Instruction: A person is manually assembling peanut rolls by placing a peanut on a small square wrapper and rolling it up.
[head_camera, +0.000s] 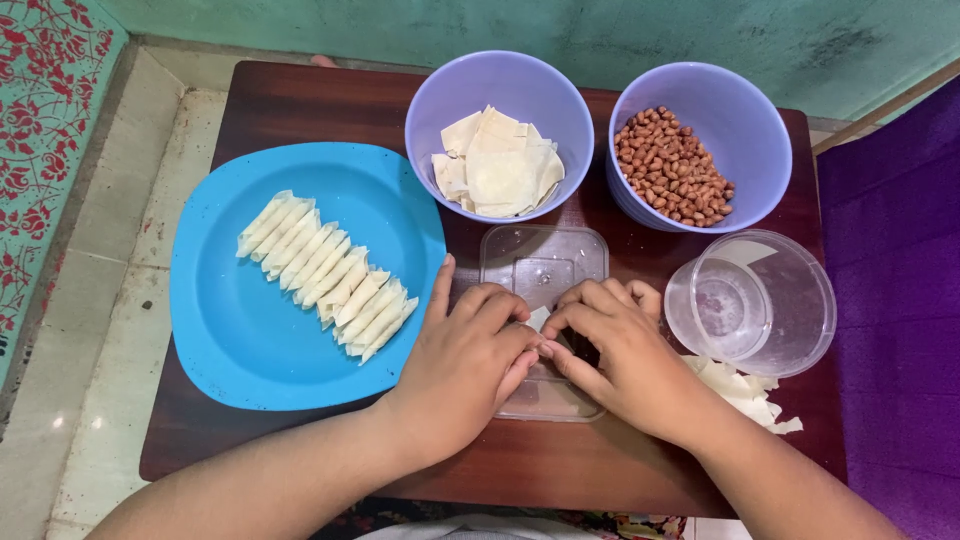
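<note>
**Op:** Nearest me, left hand (465, 360) and right hand (625, 355) meet over a clear plastic lid (545, 265) lying flat on the bench (290, 100). Fingertips of both are pressed together, pinching a small pale wrapper piece (539, 318); most of it is hidden under the fingers.

**Log:** Finished count?

**Op:** A row of rolled wrappers (325, 275) lies overlapped on the blue plate (240, 350), left of the hands. By my reading, a fair batch is done.

**Log:** Remaining stock?

**Op:** Plenty, I judge. Farther back, one lilac bowl holds a stack of flat wrappers (498, 170); its neighbour holds peanuts (672, 170), well filled. At right, a clear tub (765, 300) stands beside some wrapper scraps (745, 390).
</note>
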